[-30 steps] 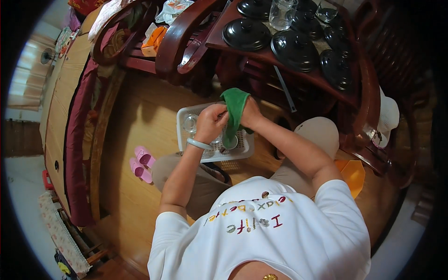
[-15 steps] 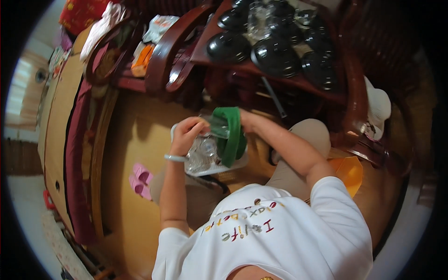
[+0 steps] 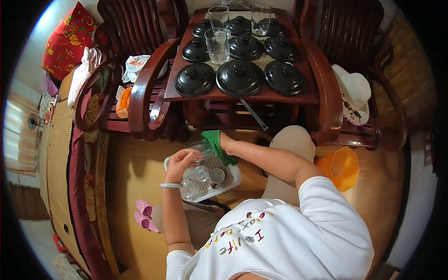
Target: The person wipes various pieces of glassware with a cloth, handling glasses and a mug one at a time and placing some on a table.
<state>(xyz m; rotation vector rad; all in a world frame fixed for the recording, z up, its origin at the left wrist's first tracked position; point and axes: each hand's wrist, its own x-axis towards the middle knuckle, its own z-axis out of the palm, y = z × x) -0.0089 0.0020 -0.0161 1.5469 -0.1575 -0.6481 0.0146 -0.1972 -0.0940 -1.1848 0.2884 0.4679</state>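
My left hand [image 3: 179, 164] is closed on a clear drinking glass [image 3: 195, 148], which lies tilted above a tray. My right hand [image 3: 226, 142] grips a green cloth [image 3: 215, 145] at the other end of that glass. Whether some of the cloth is inside the glass cannot be made out. Below both hands, a pale perforated plastic tray [image 3: 235, 181] sits on the floor between my legs. Several clear glasses [image 3: 201, 173] and a greyish cup [image 3: 217, 176] are in it.
Ahead stands a dark red wooden table [image 3: 298, 88] with several black pot lids [image 3: 240, 77] and three clear glasses [image 3: 218, 46]. Wooden armchairs [image 3: 151, 102] flank it. A yellow bin [image 3: 344, 169] is at my right, pink slippers [image 3: 145, 215] at my left, a white hat [image 3: 353, 88] on the right chair.
My view has tipped up and levelled, showing more of the table. The green cloth, spread and hanging over the tray before, is now bunched closer around my right hand.
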